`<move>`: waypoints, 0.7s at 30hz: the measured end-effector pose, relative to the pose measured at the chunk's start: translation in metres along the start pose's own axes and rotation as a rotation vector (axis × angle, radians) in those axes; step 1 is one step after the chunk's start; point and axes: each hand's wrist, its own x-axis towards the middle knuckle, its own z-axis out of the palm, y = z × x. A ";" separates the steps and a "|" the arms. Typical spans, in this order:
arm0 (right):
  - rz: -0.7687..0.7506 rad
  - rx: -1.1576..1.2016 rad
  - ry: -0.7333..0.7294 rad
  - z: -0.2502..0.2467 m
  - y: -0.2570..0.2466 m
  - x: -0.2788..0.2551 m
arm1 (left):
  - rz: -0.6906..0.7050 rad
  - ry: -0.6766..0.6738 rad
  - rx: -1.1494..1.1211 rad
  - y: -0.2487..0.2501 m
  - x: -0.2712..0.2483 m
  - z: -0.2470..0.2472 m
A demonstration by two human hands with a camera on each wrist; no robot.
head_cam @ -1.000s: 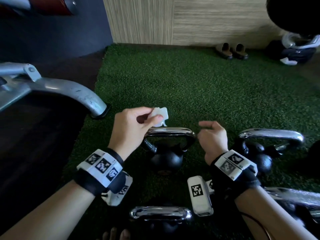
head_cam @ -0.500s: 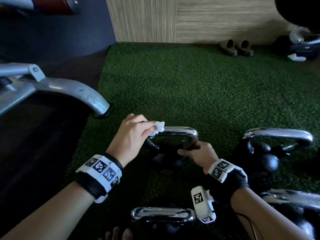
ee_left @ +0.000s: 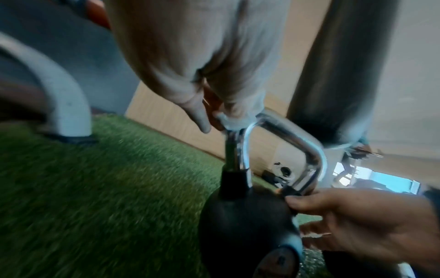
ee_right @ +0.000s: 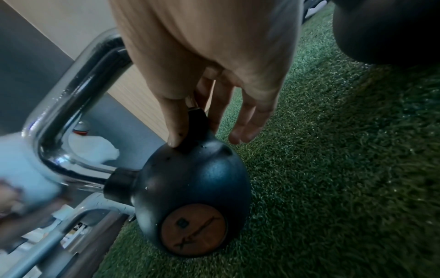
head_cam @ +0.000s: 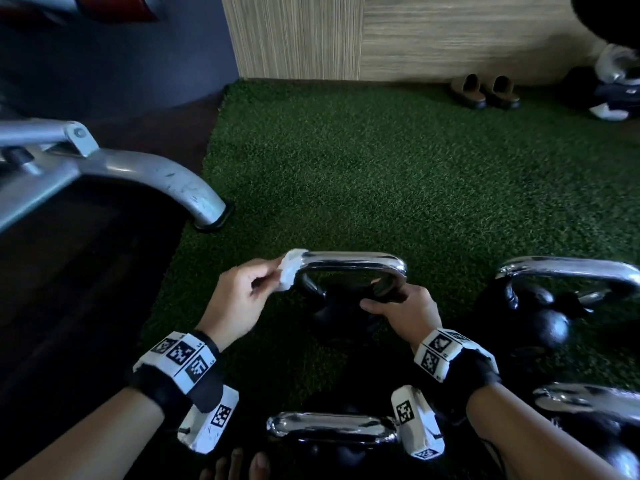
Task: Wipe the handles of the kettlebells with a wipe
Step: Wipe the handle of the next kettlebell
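A black kettlebell (head_cam: 341, 306) (ee_right: 190, 197) with a chrome handle (head_cam: 349, 263) (ee_left: 292, 135) stands on green turf in front of me. My left hand (head_cam: 242, 299) pinches a white wipe (head_cam: 289, 273) (ee_right: 21, 169) and presses it against the handle's left corner. My right hand (head_cam: 405, 311) (ee_right: 202, 112) grips the right leg of the handle where it meets the black ball, thumb on one side and fingers on the other. The left wrist view shows the wipe (ee_left: 232, 120) wrapped over the top bend of the handle.
More kettlebells stand close by: one to the right (head_cam: 554, 296), one at the near right (head_cam: 595, 407), one just below my wrists (head_cam: 332, 427). A grey machine leg (head_cam: 166, 181) ends on the turf's left edge. Sandals (head_cam: 485, 91) lie by the far wall.
My left hand brought the wipe down onto the handle and slid it to the left corner. My right hand dropped from mid-air to grip the handle's right leg.
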 end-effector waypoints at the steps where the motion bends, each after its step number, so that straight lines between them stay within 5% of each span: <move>1: 0.007 0.004 0.002 0.000 0.001 0.001 | -0.077 -0.030 -0.038 -0.005 -0.002 0.003; 7: 0.005 0.006 0.014 0.003 0.005 0.005 | -0.180 0.076 -0.071 -0.021 -0.014 0.027; 12: -0.033 0.013 0.024 0.003 -0.001 -0.003 | -0.348 -0.016 -0.078 -0.024 -0.016 0.040; 16: -0.066 -0.017 0.024 0.001 -0.003 -0.006 | -0.326 -0.053 -0.109 -0.016 -0.019 0.038; 21: -0.137 -0.160 0.012 -0.006 -0.007 -0.011 | -0.282 0.079 0.008 -0.012 -0.011 0.045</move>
